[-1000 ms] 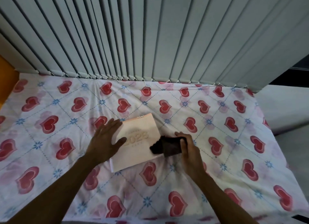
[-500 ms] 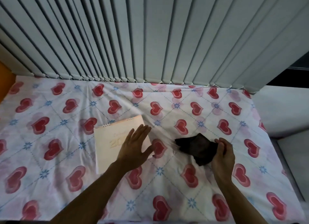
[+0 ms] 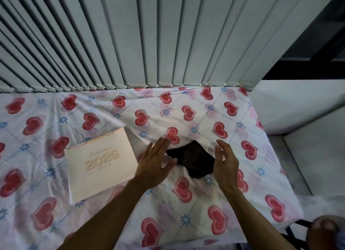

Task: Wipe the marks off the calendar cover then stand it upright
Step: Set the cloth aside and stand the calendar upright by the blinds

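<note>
A pale pink spiral-bound calendar (image 3: 101,163) marked 2026 lies flat on the heart-print sheet (image 3: 186,111), left of centre, with nothing touching it. A dark crumpled cloth (image 3: 194,159) rests on the sheet to its right. My left hand (image 3: 155,162) hovers with fingers spread just left of the cloth, its thumb near the cloth's edge. My right hand (image 3: 225,163) is open at the cloth's right side, fingers apart, not gripping it.
Grey vertical blinds (image 3: 149,36) hang along the far edge of the bed. The bed's right edge (image 3: 276,156) drops to a grey floor and a white ledge (image 3: 298,104). A blurred rounded object (image 3: 324,233) shows at the bottom right corner.
My right hand carried the cloth off the calendar to the right and let go of it. My left hand left the calendar and moved right beside the cloth.
</note>
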